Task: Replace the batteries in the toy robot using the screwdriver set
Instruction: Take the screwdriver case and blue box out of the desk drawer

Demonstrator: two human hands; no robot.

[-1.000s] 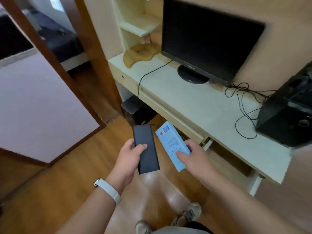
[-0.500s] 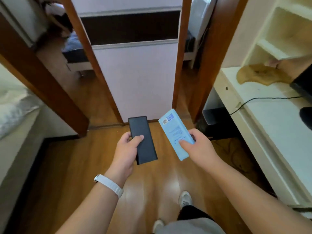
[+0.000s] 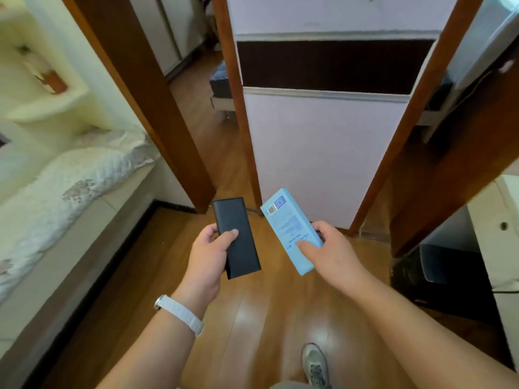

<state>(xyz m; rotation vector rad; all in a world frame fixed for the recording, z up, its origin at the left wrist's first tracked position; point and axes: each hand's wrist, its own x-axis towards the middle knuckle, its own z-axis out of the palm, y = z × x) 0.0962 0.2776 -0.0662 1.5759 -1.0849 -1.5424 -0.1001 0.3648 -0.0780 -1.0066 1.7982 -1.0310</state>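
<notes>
View from my own head, looking down at both my bare arms stretched out in front of me above a glossy wooden floor (image 3: 157, 276).

My left hand (image 3: 206, 256) gripped a flat black case (image 3: 238, 242), long and rectangular. My thumb lay across its top face and my fingers curled round its left edge from beneath. A white wristband (image 3: 179, 310) sat on that wrist.

My right hand (image 3: 331, 254) gripped a light blue box (image 3: 289, 226) of much the same shape. My thumb pressed on its printed top face and my fingers wrapped round its right side. A barcode and a small square label showed at the box's far end.

The case and the box were held in the air side by side, both pointing away from me and tilted slightly leftward. They were near each other but not touching. I could not tell from the outside which of them held the screwdriver set.

One grey shoe (image 3: 314, 363) showed at the bottom edge. To my left was a bed (image 3: 56, 192) with a pale patterned cover. Ahead stood a brown door frame (image 3: 157, 108) and a white panel (image 3: 317, 164) with a dark band across its top. To my right was a dark boxy object (image 3: 441, 276) on the floor, just beside some white furniture (image 3: 505, 234).
</notes>
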